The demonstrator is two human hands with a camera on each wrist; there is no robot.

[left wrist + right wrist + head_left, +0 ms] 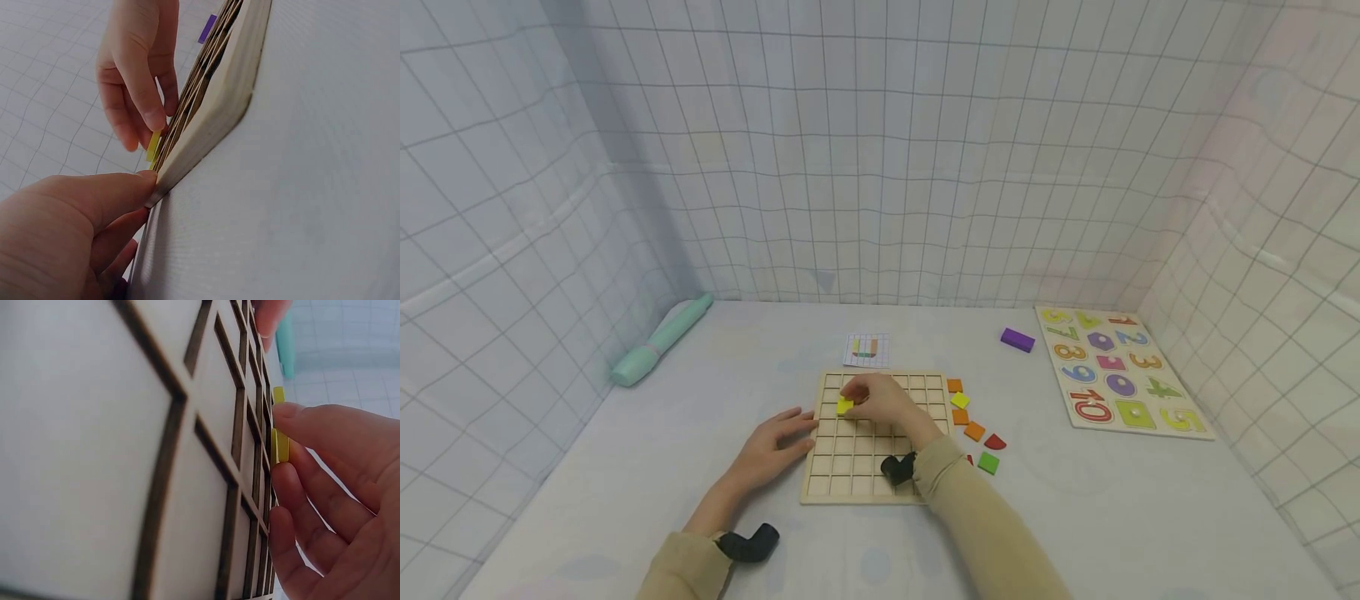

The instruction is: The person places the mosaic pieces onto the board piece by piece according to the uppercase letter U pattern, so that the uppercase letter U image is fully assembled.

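Note:
Between its thumb and fingertips, my right hand (880,400) pinches a yellow square tile (283,447) at the upper left of a wooden grid board (842,485). Right beside it, another yellow edge (151,166) shows low at the board's surface in the left wrist view. My left hand (775,450) touches the board's left edge with thumb and fingertips, its fingers extended. Along the board's right side lie orange tiles (974,431), a yellow tile (960,401), a red rounded piece (995,442) and a green tile (988,462). My right sleeve partly hides another red piece (970,459).
A small card with a coloured pattern (866,350) lies behind the board. Farther right are a purple block (1018,340) and a number puzzle board (1123,375). A mint-green handled object (658,343) lies at the left wall. Gridded cloth walls surround the white table (1075,517).

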